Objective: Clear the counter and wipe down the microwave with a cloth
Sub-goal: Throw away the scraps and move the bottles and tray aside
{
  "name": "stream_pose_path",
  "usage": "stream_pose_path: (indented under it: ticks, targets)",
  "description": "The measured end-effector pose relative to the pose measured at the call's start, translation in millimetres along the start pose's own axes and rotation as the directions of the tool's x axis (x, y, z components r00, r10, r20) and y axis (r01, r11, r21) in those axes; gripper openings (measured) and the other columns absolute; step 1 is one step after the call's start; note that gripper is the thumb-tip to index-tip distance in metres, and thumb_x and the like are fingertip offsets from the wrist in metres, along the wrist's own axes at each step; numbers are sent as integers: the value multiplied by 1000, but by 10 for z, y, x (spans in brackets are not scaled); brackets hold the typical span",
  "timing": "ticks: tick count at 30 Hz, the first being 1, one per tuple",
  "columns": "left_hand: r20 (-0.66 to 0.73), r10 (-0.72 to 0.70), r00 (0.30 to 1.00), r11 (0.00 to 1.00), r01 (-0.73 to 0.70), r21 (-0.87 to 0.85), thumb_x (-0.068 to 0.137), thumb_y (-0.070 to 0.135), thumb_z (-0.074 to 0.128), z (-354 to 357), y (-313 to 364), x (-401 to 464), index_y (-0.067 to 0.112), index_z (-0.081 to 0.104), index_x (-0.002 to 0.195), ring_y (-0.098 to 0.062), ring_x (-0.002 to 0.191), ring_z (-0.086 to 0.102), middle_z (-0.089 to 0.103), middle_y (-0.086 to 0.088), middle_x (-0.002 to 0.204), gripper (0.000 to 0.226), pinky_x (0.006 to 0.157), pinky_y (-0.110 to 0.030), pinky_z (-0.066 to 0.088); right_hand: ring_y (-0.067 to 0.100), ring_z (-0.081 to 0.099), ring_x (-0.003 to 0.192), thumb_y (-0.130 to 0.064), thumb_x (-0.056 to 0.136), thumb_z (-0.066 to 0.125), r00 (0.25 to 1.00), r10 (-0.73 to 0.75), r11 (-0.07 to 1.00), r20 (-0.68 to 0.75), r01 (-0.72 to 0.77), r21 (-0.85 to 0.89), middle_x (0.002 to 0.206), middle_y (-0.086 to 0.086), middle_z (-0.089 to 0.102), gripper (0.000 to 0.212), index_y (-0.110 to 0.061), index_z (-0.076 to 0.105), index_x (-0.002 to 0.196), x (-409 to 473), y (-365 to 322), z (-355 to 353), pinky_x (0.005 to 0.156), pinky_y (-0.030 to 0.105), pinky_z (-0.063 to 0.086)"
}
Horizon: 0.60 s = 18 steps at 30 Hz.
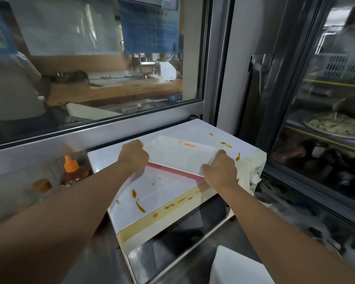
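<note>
Both hands, left (134, 155) and right (219, 171), grip the ends of a white tray (182, 155) atop the microwave (152, 193). Clearing seems under way; orange sauce smears (138, 203) remain across its top, so wiping is left, and no cloth shows.

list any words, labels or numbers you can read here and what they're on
None can be read.
White tray on the microwave: a small orange printed mark near its far rim, too blurred to read.
Microwave control panel by the dial: faint markings, too small to read.
Bottle with the orange cap: no readable label.
Papers behind the window: no legible text.
</note>
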State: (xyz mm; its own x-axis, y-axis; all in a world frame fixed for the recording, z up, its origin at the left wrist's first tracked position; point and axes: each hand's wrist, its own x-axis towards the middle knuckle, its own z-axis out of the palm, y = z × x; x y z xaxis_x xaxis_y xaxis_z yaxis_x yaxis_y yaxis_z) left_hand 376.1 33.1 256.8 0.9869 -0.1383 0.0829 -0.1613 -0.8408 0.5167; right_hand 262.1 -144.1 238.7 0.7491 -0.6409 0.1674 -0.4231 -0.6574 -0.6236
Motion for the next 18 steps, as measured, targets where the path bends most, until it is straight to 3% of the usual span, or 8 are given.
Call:
stream_pose_path:
  ticks: [3,6,11,15,18]
  targets:
    - [-7,25,1000,999,-25,-22,90,-1,44,-25,46,-78,1,54,125,-30,115,55,54,-13,130,37,95,-32,47,29,56,105,-13,88,60,999,4,996,-34,-1,92,116,16,56,35,0,47,118,-23,75,-51,74,27,40]
    - [-44,36,998,997,-39,-69,86,-7,40,-41,114,-235,2,60,113,-28,109,56,55,-14,129,34,90,-30,46,30,54,107,-10,88,57,997,-5,990,-74,15,140,117,17,56,37,1,48,122,-99,192,-188,76,25,37]
    - [-87,115,990,984,-126,-125,89,3,45,2,303,-636,7,56,124,-24,117,53,58,-9,127,38,82,-19,35,34,56,106,-9,87,54,991,-21,989,-134,40,145,113,19,60,37,2,51,123,-329,485,-562,89,36,46]
    - [-124,172,977,952,-197,-233,87,6,50,152,537,-1075,8,57,115,-20,91,54,63,-8,109,29,72,-20,34,34,57,105,-5,87,53,988,12,992,-156,8,126,115,20,62,36,1,52,123,-568,802,-861,88,35,44]
    - [-74,196,978,917,-210,-340,89,6,49,331,692,-1396,7,52,112,-18,85,50,60,-9,103,24,71,-25,37,34,56,105,-3,87,50,983,71,991,-170,-51,122,115,19,62,37,-2,52,124,-757,1057,-1051,87,35,44]
